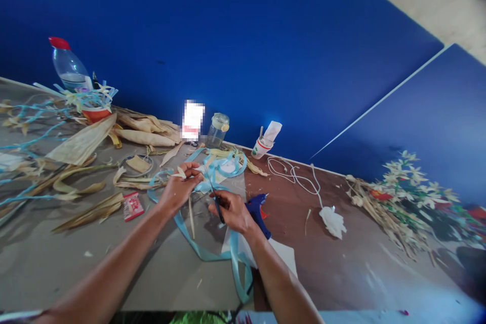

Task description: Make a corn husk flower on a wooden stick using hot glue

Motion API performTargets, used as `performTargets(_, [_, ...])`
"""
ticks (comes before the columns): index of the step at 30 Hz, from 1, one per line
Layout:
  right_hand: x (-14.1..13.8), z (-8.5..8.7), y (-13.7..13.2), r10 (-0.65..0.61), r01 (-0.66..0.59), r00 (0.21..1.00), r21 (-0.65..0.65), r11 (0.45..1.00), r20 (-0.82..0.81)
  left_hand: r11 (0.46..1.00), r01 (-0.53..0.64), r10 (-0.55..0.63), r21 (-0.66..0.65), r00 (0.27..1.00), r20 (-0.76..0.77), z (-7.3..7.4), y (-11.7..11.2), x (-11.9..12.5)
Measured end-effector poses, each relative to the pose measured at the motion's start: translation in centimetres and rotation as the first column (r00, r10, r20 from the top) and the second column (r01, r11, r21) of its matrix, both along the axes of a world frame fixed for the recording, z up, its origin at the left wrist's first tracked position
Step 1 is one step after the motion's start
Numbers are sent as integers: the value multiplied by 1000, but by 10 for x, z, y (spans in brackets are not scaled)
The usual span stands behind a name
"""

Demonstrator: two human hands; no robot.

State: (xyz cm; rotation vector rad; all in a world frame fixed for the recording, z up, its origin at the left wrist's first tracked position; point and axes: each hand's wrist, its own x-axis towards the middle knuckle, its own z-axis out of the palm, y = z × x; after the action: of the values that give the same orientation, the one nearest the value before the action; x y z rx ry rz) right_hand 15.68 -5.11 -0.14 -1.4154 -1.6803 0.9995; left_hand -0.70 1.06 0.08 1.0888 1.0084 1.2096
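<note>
My left hand [178, 190] is closed in a pinch on a thin strip of dried corn husk [191, 215] that hangs down from the fingers. My right hand [231, 211] is closed around the black handles of small scissors [215, 198], whose blades point up toward the left hand's fingertips. A long light blue ribbon [212, 255] loops on the table under and around both hands. A blue glue gun [258, 211] lies just right of my right hand, partly hidden by the wrist.
Dried corn husks [81, 144] and blue strips cover the left of the table. A plastic bottle [68, 68], a glass jar [217, 130], a paper cup [262, 146], a white cord [292, 174], a husk flower [333, 221] and a bunch of husk flowers [402, 195] stand along the blue wall.
</note>
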Motion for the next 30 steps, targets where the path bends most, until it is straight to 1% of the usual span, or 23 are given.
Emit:
performTargets(5, [-2,3,-3,5,-5,996,-1,1000,90,1000,-12,12,4,1000,-24,-5,2,0])
performTargets(11, [-3,11,-3,31,-37,982,28,999,187,1000,-5,6,16,999,-36,0,0,1])
performTargets(18, [-2,10,-3,47,-58,976,47,997,211,1000,-10,10,11,1000,-26,0,1,1])
performTargets(26, [-3,7,-3,27,-54,964,96,994,263,999,-14,14,29,1000,-17,-4,2,0])
performTargets(30, [-3,8,-4,9,-43,960,118,992,278,1000,-18,18,15,1000,-4,-4,2,1])
